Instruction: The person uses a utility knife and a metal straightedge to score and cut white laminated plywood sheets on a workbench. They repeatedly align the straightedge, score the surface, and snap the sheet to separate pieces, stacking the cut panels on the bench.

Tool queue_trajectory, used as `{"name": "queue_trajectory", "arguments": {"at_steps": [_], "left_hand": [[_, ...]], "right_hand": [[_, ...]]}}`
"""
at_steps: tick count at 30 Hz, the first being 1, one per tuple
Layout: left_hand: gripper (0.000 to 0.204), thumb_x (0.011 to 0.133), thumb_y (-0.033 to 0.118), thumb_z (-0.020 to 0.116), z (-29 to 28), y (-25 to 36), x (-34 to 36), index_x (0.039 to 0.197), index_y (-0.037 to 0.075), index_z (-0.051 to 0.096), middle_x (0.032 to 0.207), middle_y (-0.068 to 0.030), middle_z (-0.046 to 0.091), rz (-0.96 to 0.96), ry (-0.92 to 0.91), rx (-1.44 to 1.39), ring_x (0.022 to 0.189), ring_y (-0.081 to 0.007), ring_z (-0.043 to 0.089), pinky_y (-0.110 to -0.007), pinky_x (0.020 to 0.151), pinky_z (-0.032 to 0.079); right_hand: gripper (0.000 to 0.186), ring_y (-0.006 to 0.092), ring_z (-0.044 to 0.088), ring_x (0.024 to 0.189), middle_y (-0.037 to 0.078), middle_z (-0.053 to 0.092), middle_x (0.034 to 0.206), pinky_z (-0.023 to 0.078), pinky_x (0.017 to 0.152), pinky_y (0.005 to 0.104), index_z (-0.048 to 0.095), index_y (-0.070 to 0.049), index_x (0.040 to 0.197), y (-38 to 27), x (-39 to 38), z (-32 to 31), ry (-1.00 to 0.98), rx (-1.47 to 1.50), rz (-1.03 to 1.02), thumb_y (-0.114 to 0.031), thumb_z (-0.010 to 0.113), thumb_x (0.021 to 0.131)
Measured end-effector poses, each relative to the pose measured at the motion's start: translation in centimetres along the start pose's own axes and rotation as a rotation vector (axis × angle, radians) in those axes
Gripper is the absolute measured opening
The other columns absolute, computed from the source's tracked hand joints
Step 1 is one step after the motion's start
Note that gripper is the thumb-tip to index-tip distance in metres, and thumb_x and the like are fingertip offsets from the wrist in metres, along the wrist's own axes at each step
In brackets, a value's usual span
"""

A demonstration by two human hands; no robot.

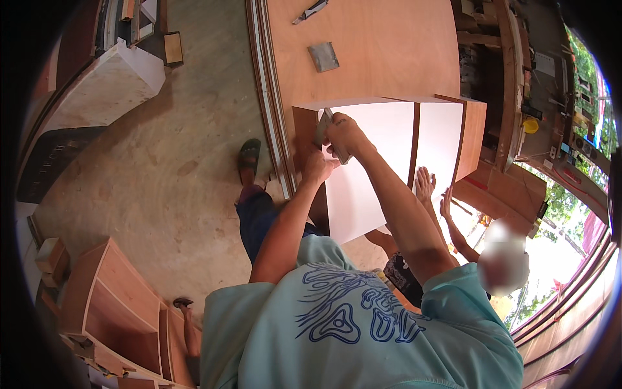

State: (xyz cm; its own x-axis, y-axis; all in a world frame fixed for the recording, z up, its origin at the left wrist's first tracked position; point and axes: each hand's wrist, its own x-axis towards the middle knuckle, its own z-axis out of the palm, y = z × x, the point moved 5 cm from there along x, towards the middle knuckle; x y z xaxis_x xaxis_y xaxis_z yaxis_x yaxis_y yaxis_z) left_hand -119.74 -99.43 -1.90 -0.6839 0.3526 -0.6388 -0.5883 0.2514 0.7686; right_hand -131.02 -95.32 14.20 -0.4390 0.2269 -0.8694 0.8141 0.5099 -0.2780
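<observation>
My right hand [348,137] is closed around a grey, flat-sided tool [321,129]; its exact kind is partly hidden by my fingers. The tool stands over the left edge of a wooden cabinet [306,123] with white inner panels [372,155] and brown dividers. Just below it, my left hand [317,167] rests at the same edge, fingers stretched toward the tool's lower end. At the cabinet's near right side, another person's hand [424,183] lies against the white panel, with that person's second hand [446,202] beside it.
Beyond the cabinet lies a wooden worktop [382,39] with a grey square plate [323,57] and a slim dark-and-silver tool [311,11]. Long metal rails [262,78] run along its left. A shelf unit [123,311] stands lower left, and a white box-like piece [110,91] upper left.
</observation>
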Motion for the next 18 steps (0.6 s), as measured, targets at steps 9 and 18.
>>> {"name": "queue_trajectory", "arguments": {"at_steps": [9, 18], "left_hand": [[0.043, 0.071, 0.013, 0.078, -2.6, 6.0, -3.0, 0.103, -0.001, 0.052, 0.095, -0.0083, 0.058, -0.026, -0.063, -0.135, 0.088, -0.0245, 0.058, -0.032, 0.083, 0.045], [0.035, 0.077, 0.011, 0.071, -1.5, 3.3, -2.2, 0.104, 0.002, 0.05, 0.087, -0.0094, 0.055, 0.068, 0.075, -0.016, 0.078, -0.0222, 0.058, -0.034, 0.072, 0.048]], "right_hand": [[0.016, 0.0241, 0.067, 0.072, 0.015, 0.067, 0.075, 0.055, 0.058, 0.0346, 0.058, 0.005, 0.095, 5.5, 8.2, 0.0, -0.014, -0.4, -0.305, -0.006, 0.055, 0.083], [0.014, 0.0204, 0.063, 0.057, 0.015, 0.063, 0.071, 0.052, 0.048, 0.0336, 0.055, 0.004, 0.09, 1.3, 4.9, -0.2, -0.107, -0.151, -0.068, -0.008, 0.052, 0.084]]}}
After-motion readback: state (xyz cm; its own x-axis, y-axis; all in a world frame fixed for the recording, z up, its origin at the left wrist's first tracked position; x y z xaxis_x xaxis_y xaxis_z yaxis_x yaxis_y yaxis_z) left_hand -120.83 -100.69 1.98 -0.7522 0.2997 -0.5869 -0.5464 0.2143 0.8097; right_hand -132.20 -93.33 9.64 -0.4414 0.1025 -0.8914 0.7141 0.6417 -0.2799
